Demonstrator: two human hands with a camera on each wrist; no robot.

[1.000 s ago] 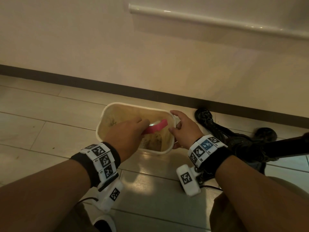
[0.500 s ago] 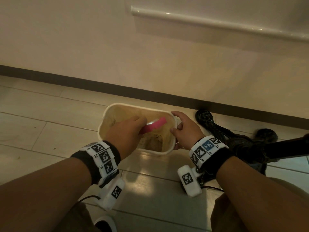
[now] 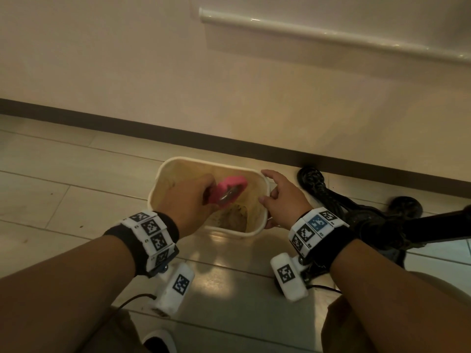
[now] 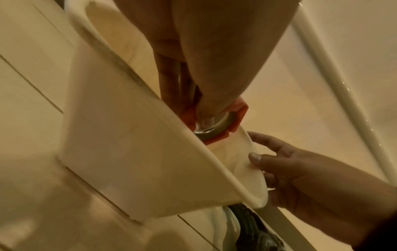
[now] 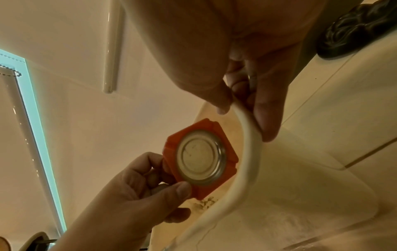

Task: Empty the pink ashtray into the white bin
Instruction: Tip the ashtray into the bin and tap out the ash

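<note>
The white bin stands on the floor by the wall, with brownish debris at its bottom. My left hand grips the pink ashtray over the bin's opening, tipped so its round metal insert faces down and toward me. In the right wrist view the thumb and fingers of that left hand pinch one edge of the ashtray. My right hand holds the bin's right rim, thumb inside and fingers outside. The left wrist view shows the bin's side wall and the ashtray above the rim.
A dark ornate metal stand with curled feet sits on the floor just right of the bin. A dark skirting board runs along the wall behind. A white rail is fixed higher on the wall. Pale floorboards lie left of the bin.
My left hand has tilted the ashtray further over, so its metal insert now shows from above. The right hand has stayed on the bin's rim.
</note>
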